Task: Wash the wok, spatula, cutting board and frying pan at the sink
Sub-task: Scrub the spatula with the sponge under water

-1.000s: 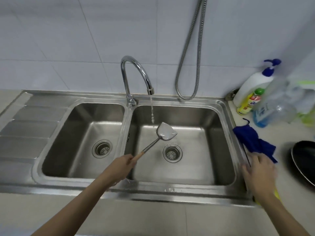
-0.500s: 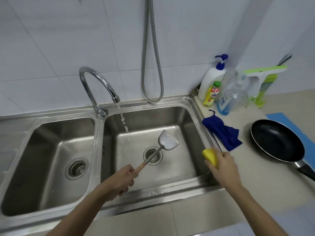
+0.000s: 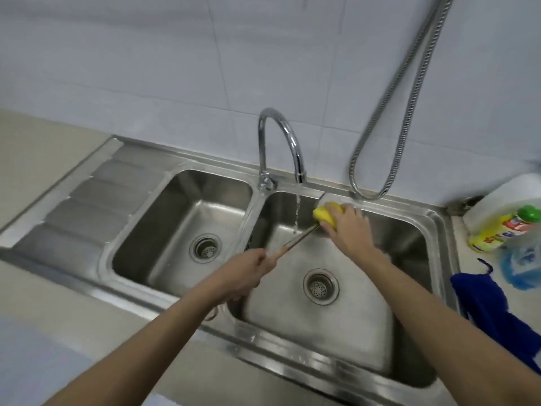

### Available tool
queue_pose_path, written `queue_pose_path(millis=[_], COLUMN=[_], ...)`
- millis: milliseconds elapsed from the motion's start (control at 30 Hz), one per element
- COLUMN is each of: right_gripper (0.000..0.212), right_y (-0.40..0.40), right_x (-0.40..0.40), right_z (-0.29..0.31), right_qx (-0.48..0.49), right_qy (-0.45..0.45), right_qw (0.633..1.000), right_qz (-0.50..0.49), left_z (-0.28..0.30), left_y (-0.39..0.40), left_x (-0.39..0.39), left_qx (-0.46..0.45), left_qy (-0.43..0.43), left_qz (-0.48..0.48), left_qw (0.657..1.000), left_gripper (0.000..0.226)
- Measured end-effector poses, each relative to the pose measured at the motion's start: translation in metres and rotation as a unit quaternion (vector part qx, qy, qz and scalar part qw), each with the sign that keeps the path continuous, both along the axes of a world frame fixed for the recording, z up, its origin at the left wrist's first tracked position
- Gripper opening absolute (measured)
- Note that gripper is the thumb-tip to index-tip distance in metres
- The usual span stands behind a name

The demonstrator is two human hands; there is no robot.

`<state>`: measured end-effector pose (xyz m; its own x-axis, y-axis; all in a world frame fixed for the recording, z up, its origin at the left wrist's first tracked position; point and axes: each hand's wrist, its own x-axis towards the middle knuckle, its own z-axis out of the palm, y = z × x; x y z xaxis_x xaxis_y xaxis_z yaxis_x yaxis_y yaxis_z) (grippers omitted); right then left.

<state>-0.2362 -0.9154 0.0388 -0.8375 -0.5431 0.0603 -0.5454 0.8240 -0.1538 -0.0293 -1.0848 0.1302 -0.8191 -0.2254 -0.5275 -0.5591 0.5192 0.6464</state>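
My left hand [image 3: 248,271] grips the wooden end of the metal spatula [image 3: 298,238], which slants up over the right basin of the steel double sink [image 3: 263,341]. My right hand [image 3: 348,227] holds a yellow sponge [image 3: 326,213] pressed on the spatula's blade, so most of the blade is hidden. A thin stream of water falls from the curved tap [image 3: 281,142] just left of the sponge. The wok, cutting board and frying pan are out of view.
A shower hose [image 3: 389,136] hangs on the tiled wall behind the right basin. Right of the sink stand dish-soap bottles [image 3: 503,230] and a crumpled blue cloth [image 3: 486,303]. The left basin [image 3: 187,230] holds nothing; a ribbed drainboard [image 3: 79,212] lies further left.
My right hand picked the yellow sponge up from the counter and brought it onto the spatula's blade near the tap. The view swung left, so the frying pan has left the frame.
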Motion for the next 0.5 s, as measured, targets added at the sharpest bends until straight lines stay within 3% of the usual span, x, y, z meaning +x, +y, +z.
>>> queue_pose_path(millis=[133,233,367,500], right_gripper=[0.049,0.047,0.057,0.051], right_y=[-0.035,-0.053,-0.075,-0.081], right_x=[-0.031,-0.031,-0.004,-0.007], right_z=[-0.008,-0.017,-0.038,-0.043], right_qx=[0.030,-0.014,-0.038,-0.026], right_qy=[0.075,0.036,-0.025,0.017], right_qw=[0.997,0.999,0.989,0.997], right_qz=[0.007,-0.009,0.141,0.072], left_z=[-0.006,-0.016,-0.020,-0.015], left_y=[-0.004,-0.003,0.002,0.003], left_x=[0.012,0.014,0.013,0.037], left_qx=[-0.093,-0.089,-0.076,0.008], left_qy=[-0.003,-0.004,-0.017,-0.039], left_qz=[-0.001,0.038,0.079,0.140], left_qw=[0.996,0.995,0.994,0.989], left_gripper=[0.050,0.052,0.048,0.034])
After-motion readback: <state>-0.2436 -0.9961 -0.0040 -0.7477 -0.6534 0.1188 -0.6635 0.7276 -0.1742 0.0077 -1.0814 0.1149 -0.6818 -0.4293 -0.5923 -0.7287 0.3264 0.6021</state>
